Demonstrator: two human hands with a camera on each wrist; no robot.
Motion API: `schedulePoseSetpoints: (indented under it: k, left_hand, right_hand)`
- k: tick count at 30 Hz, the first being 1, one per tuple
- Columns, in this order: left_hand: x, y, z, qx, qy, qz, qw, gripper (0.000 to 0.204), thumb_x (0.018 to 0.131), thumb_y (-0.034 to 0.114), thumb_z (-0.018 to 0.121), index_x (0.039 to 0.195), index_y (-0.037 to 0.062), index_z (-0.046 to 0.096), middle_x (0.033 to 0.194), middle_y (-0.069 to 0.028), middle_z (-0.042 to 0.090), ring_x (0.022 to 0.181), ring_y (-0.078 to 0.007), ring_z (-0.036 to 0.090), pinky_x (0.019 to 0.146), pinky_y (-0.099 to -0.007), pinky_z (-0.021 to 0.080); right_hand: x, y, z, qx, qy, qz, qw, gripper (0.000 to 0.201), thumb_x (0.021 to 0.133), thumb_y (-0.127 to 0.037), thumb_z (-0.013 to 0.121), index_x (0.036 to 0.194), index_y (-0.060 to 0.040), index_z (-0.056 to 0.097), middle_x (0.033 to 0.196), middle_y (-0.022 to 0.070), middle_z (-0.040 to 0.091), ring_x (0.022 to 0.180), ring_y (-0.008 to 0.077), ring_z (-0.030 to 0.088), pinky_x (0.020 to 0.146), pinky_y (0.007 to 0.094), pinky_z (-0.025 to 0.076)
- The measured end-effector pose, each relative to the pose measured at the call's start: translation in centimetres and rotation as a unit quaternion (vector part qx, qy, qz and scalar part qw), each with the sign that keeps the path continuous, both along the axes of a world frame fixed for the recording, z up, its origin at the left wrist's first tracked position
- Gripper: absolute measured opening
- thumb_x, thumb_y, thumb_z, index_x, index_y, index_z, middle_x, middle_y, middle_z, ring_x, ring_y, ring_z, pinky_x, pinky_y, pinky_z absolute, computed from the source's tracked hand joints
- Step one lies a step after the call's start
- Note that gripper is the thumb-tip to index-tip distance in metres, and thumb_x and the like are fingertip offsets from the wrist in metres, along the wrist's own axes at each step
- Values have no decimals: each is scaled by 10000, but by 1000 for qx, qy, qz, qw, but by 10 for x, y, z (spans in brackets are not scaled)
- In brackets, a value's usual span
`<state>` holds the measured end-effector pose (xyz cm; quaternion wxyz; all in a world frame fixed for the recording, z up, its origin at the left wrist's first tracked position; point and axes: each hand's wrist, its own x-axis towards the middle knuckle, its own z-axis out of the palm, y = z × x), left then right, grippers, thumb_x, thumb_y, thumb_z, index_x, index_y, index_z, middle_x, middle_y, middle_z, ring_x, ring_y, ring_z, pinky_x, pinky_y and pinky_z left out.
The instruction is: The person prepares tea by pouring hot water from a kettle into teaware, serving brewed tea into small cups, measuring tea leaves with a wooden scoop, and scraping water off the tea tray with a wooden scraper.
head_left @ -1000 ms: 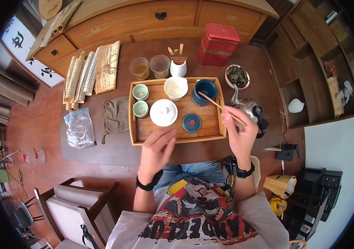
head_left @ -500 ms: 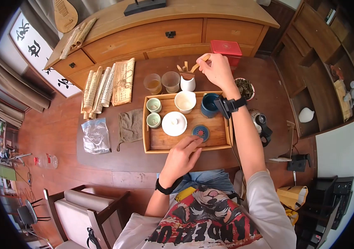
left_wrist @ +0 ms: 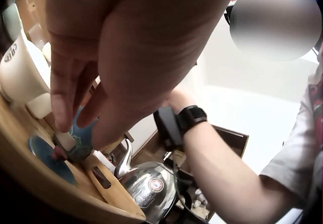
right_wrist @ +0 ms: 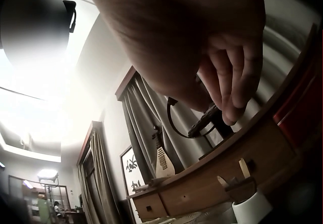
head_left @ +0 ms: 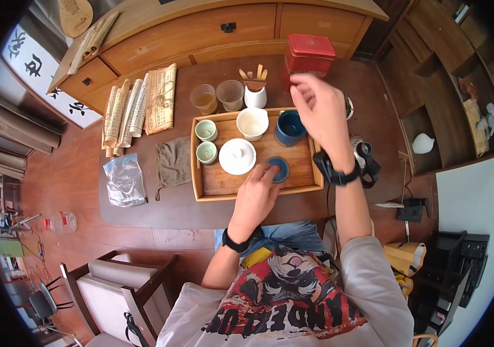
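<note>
My left hand hovers at the near side of the wooden tray, fingertips overlapping the edge of the round blue lid with its red knob. In the left wrist view the fingers hang loosely over that lid. Raised between the blue cup and the red tin, my right hand has loosely bent fingers and holds nothing. Behind the tray stands a white holder with several wooden tea tools; this holder also shows in the right wrist view.
On the tray are a white lidded bowl, a white pouring cup and small green cups. A steel kettle stands right of it. Left lie a brown cloth and a plastic bag; two clear cups stand behind.
My right hand has gone from the blue cup to the white holder with a thin wooden tool, let it go there, and drawn back. My left hand has moved right, to the blue lid.
</note>
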<state>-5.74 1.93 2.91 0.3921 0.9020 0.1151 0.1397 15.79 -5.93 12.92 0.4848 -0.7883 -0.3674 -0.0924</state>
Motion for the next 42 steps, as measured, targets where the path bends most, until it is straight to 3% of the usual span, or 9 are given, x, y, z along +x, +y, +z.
schedulePoseSetpoints:
  k: [2,7,10,13,21,35,38,40,42]
  left_hand:
    - [16,-9,-13,33,5,11,999,401,897,41,806,1281,-10,698,1216,-181,695,1106,-418,720,938,-487,601]
    - [42,-13,-37,171,34,6,985,327,770,-57,783,1090,-23,724,1116,-154,660,1100,-356,665,849,-455,634]
    - [45,-13,-40,171,30,17,985,180,869,10,769,1048,23,766,1056,-126,691,1053,-347,671,863,-467,600]
    - [44,-16,-26,141,-8,29,989,193,874,8,785,1066,17,766,1058,-133,713,1025,-363,681,856,-474,591]
    - [95,-1,43,117,-141,47,982,234,870,-12,805,1101,-6,763,1048,-163,744,998,-399,702,854,-486,569]
    - [143,17,29,137,-114,21,984,154,879,0,805,1029,-33,795,1047,-167,770,1003,-402,721,890,-486,588]
    - [139,16,33,128,-85,15,988,231,877,25,824,1101,-23,796,1140,-164,763,1071,-393,714,919,-484,583]
    - [135,15,40,143,-88,-1,986,454,864,75,858,1292,-24,743,1313,-204,711,1224,-409,672,1014,-484,567]
    - [134,18,35,168,-89,-12,982,607,828,73,880,1380,-61,664,1340,-232,688,1284,-422,636,1071,-483,549]
  right_hand:
    - [-23,-22,-8,4,19,9,1000,164,996,-72,773,1145,-3,769,877,130,769,706,204,737,631,331,580]
    - [-59,-71,-34,-31,80,-4,996,147,1017,-33,751,1157,-9,790,923,110,787,686,139,692,631,284,541]
    - [-73,-90,-58,-45,100,-7,994,130,1008,-22,751,1132,-3,785,944,125,777,691,179,701,628,295,543]
    - [-80,-98,-71,-50,123,-12,991,135,999,-28,755,1131,-14,779,887,137,754,654,225,713,602,333,561]
    - [-75,-94,-87,-19,111,-42,993,297,1026,15,655,1319,-7,700,1066,163,778,837,337,770,735,405,620]
    - [-76,-103,-98,-23,139,-39,989,355,983,52,693,1336,18,682,1080,162,772,856,306,772,753,395,628]
    - [-69,-100,-109,-18,145,-35,989,413,971,41,715,1379,20,655,1120,175,769,892,314,774,793,404,633]
    - [-61,-94,-115,-13,145,-32,989,469,962,30,732,1419,22,630,1161,187,766,932,324,776,824,409,638]
    - [-55,-83,-117,-17,144,-42,988,641,936,7,773,1531,7,536,1291,217,730,1066,349,764,913,422,643]
